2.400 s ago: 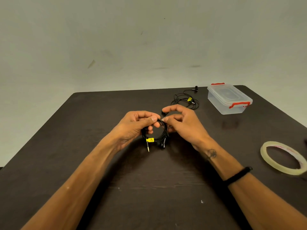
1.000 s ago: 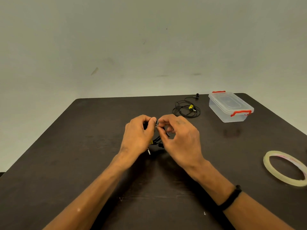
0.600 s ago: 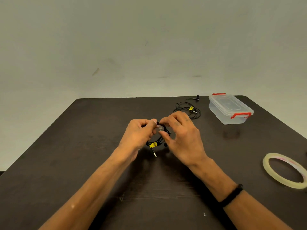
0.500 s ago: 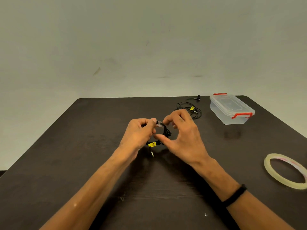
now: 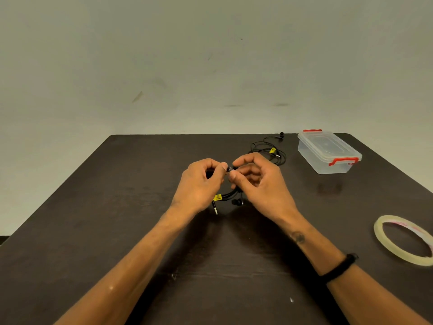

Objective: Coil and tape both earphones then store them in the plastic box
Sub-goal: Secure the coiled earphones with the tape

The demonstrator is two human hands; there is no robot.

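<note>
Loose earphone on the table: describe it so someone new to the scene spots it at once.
Start at the clear box with red clips at the table's far right corner. Just left of it, beyond the hands, lies the loose earphone, a slack black tangle with a small yellow tag. Unlike the coiled earphone, nobody is holding it.

Soft, even light falls from above and slightly ahead, leaving the pale wall [image 5: 210,66] flat and greenish. Diffuse shadows spread on the dark table [image 5: 93,231] beneath both forearms, and a faint one lies just in front of the plastic box [image 5: 328,151]. No hard glare shows. Wide-angle distortion splays the table's edges outward. Focus is fair overall, softening on fine detail.
</note>
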